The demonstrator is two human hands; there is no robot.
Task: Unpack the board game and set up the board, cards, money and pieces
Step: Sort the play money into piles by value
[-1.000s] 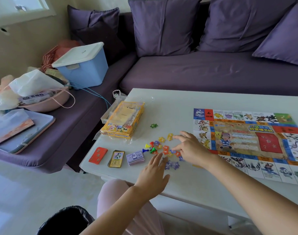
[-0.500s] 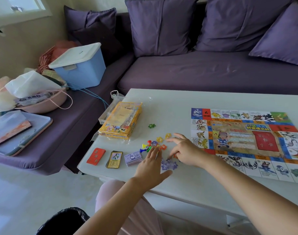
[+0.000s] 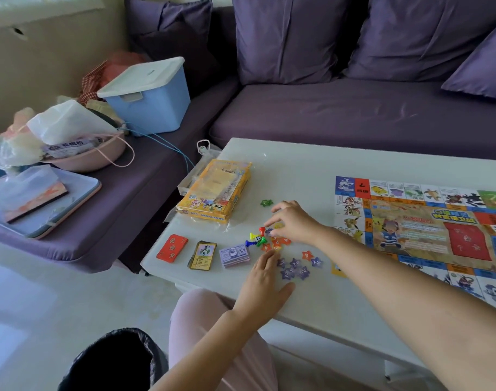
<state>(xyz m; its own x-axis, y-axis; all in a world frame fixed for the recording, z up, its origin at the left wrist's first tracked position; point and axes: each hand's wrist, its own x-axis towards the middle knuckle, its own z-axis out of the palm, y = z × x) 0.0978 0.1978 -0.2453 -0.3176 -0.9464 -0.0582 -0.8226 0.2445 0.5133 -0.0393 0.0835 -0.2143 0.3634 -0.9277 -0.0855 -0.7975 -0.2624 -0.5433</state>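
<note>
The game board (image 3: 424, 221) lies unfolded on the right of the white table (image 3: 297, 170). In a row at the near left edge sit red cards (image 3: 172, 247), a yellow-framed card deck (image 3: 203, 255) and a money stack (image 3: 235, 255). Coloured pawns and a die (image 3: 255, 239) stand beside orange star tokens (image 3: 280, 242) and purple star tokens (image 3: 294, 268). My right hand (image 3: 293, 221) hovers over the tokens, its bent fingertips touching those by the red pawn. My left hand (image 3: 265, 283) lies flat, fingertips at the orange stars.
A yellow game box (image 3: 215, 190) in clear wrap lies behind the pieces, with a lone green star (image 3: 266, 203) beside it. A yellow card (image 3: 337, 269) peeks from under my right arm. A purple sofa (image 3: 354, 117) holds a blue bin (image 3: 148, 100); a black bin (image 3: 114, 362) stands below.
My right hand moved away from the purple stars toward the pawns, uncovering the purple stars. My left hand slid forward to the orange stars.
</note>
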